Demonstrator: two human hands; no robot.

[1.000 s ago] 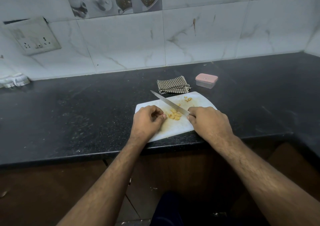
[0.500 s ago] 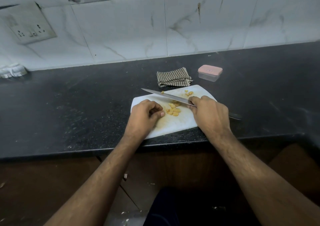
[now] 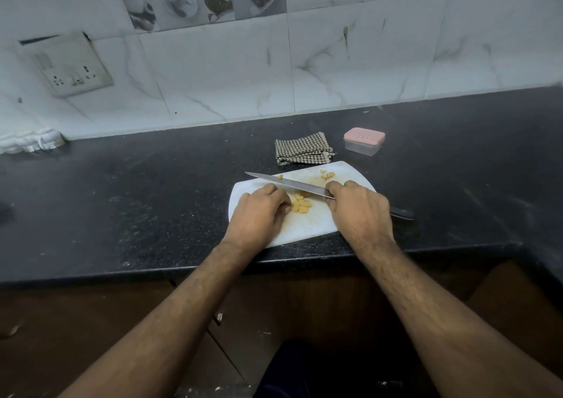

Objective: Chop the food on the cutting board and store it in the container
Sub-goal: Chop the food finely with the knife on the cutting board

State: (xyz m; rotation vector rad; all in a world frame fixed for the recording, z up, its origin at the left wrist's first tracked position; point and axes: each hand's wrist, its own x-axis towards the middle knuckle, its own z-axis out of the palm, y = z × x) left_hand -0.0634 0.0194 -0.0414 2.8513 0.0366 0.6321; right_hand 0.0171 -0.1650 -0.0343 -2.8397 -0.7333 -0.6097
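A white cutting board point(image 3: 304, 230) lies near the counter's front edge. A pile of yellow chopped food point(image 3: 301, 206) sits at its middle, and a few more pieces point(image 3: 327, 175) lie at its far edge. My right hand point(image 3: 359, 211) grips the handle of a long knife point(image 3: 289, 183). The blade lies across the far side of the pile, tip pointing left. My left hand point(image 3: 259, 211) rests on the board with fingers curled, its fingertips holding the left side of the pile. The container point(image 3: 364, 141), clear with a pink lid on it, stands behind the board to the right.
A folded checked cloth point(image 3: 301, 152) lies just behind the board, left of the container. The black counter point(image 3: 137, 190) runs left and right, with a tiled wall behind. A socket plate point(image 3: 73, 68) and a white rag point(image 3: 30, 141) are far left.
The knife has swung from a steep diagonal over the pile to a flatter line across its far side, tip further left. My left hand stays at the pile.
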